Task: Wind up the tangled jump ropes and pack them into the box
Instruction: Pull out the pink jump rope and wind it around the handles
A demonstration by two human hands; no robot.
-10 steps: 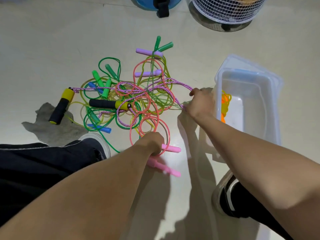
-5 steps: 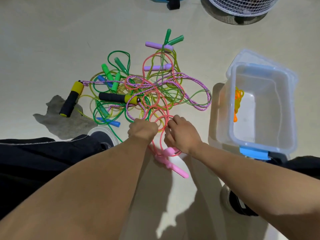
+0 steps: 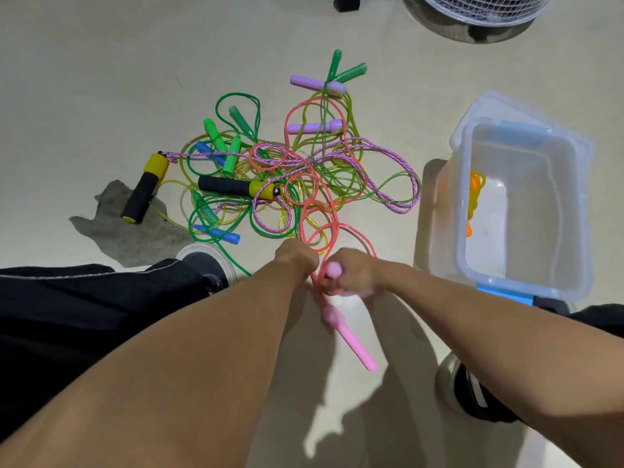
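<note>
The left hand is gripping the pink rope. The right hand is clutching one pink handle beside the box.

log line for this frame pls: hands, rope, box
left hand: grips pink rope | right hand: grips pink handle | other pink handle: hangs below | box: open, orange rope inside | pile: still tangled

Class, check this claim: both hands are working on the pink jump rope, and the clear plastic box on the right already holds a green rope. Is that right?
One detail is wrong. The head view shows an orange rope inside the clear plastic box, not green. Both the left hand and right hand do work on the pink jump rope.
</note>
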